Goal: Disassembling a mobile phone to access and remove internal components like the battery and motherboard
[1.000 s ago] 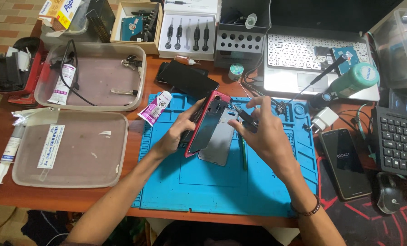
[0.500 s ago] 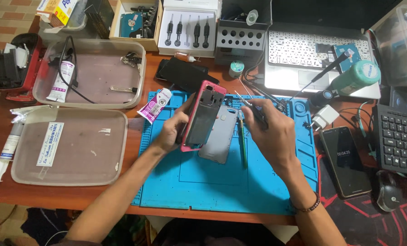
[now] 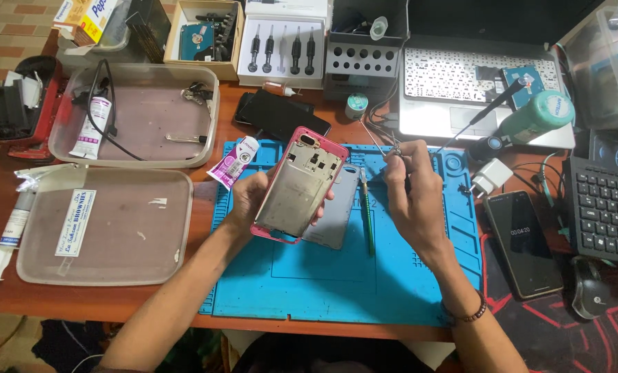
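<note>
From the head view I see my left hand [image 3: 253, 200] wrapped around the side of an opened phone with a pink frame [image 3: 298, 183], lifted off the blue work mat [image 3: 322, 290] with its bare metal inner plate facing up at me. The phone's long axis runs from near-left to far-right, tilted a little off straight away from me; its camera end points away, toward the black phone [image 3: 281, 114] lying on the bench [image 3: 115, 304] beyond the mat. A grey back cover [image 3: 338, 217] lies flat on the mat just under and beside the phone, and a green-handled tool [image 3: 367, 217] lies beside that, pointing away from me.

My right hand [image 3: 409, 200] is pinched shut on slim tweezers [image 3: 395, 150], tips raised near the mat's far edge, apart from the phone. I cannot tell whether they hold any small part.

To do this well, I judge I should keep the left grip on the frame edges only, not on the exposed plate, hold the phone level, and bring the tweezer tips in slowly from the right, with my wrist braced on the mat.

A glue tube [image 3: 233, 161] lies at the mat's left corner.
</note>
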